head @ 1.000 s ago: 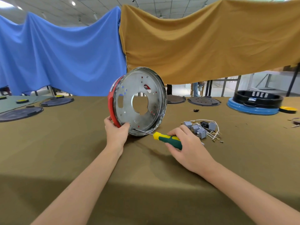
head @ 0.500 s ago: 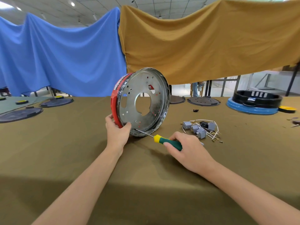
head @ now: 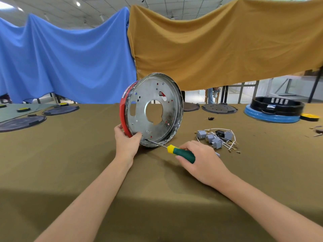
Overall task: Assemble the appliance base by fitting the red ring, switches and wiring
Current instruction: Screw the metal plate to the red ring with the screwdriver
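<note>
Gripping the on-edge metal base plate (head: 153, 110) at its lower rim, left hand (head: 126, 143) meets red ring (head: 123, 117); right hand (head: 201, 158) clasps green-yellow screwdriver (head: 180, 151), tip beside the left thumb.

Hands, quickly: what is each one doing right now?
Left hand: grips the lower edge of the metal base and its red ring, propping it on edge.
Right hand: holds the screwdriver, tip at the base.

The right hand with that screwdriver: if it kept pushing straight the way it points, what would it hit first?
The right hand aims the screwdriver at the metal base plate; its tip seems already at a hole near the lower rim.
</note>
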Available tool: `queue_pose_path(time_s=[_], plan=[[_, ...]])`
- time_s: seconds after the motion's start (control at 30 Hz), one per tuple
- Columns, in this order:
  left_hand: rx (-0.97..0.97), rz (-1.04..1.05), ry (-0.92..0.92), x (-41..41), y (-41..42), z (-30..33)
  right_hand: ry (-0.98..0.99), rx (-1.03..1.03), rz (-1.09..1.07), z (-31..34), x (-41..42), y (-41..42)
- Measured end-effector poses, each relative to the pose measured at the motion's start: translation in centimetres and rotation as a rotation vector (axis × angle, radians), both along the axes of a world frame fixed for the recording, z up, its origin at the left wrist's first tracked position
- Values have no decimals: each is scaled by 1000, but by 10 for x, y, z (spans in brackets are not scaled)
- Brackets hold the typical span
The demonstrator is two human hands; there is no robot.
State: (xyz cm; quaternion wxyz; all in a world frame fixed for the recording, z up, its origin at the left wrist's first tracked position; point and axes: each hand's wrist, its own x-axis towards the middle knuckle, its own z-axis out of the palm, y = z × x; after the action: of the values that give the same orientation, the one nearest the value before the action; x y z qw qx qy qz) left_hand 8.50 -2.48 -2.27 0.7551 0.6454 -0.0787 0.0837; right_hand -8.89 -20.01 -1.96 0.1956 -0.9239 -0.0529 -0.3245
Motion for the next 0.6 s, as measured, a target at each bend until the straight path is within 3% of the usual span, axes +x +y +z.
queue_pose_path(time_s=[0.6], plan=[[61, 34, -65, 2, 0, -3, 96, 145, -34, -2, 4, -6]])
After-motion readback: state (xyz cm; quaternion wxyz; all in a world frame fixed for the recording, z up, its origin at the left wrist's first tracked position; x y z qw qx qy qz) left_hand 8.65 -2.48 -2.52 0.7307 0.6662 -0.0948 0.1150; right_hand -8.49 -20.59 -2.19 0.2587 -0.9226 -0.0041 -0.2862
